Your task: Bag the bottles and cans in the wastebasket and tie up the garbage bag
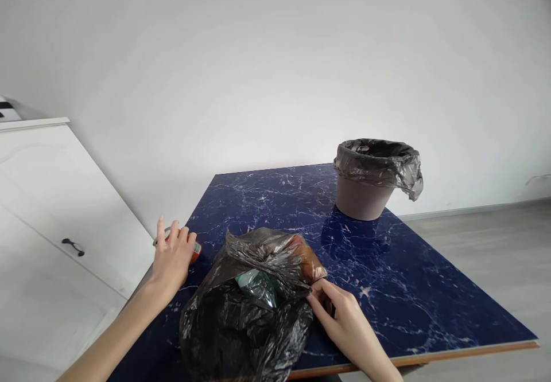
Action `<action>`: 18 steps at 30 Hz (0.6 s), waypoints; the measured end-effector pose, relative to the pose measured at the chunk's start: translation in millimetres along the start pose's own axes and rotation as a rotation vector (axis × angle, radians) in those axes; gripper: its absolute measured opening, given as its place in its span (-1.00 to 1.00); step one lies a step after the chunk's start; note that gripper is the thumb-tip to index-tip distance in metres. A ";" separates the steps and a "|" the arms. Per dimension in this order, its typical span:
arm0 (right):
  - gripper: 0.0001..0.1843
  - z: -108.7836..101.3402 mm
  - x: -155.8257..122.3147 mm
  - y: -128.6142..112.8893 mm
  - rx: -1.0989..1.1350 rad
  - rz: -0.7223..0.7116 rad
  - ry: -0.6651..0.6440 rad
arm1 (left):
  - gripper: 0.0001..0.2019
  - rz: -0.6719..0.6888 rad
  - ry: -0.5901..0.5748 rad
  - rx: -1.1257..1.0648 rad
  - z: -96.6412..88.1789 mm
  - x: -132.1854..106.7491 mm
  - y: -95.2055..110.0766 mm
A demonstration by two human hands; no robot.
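The blue table (267,198) fills the middle of the room, its centre bare, with open floor to the right and a white cabinet (51,210) close on the left. A black bag (241,319) slumps at the near edge, its mouth gaping over the rubbish inside. The lined bin (365,195) stands well apart, by the far right edge. The right hand (348,324) pinches the bag's rim; the left hand (172,258) curls around a can (196,250) at the table's left edge.

Tabletop (275,204) between bag (245,319) and bin (364,198) seems bare.
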State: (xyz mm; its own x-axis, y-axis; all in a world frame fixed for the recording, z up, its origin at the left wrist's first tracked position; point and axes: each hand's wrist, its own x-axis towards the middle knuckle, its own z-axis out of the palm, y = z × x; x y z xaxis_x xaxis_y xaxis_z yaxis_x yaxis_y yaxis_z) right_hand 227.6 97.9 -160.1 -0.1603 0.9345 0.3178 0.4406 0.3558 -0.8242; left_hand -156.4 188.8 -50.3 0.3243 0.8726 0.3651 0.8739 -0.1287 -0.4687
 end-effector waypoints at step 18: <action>-0.63 -1.9 -0.7 -3.8 0.051 0.037 -0.008 | -0.63 0.106 0.221 -0.182 -60.8 -4.0 -1.0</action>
State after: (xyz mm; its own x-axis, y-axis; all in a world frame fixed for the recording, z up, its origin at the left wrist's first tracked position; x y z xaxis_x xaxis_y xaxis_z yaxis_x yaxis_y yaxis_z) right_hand 227.7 95.8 -156.2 -0.1516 0.9471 0.2827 0.4013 0.3204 -0.8581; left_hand -136.6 156.8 -2.4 0.4707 0.7290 0.4971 0.8750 -0.3134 -0.3689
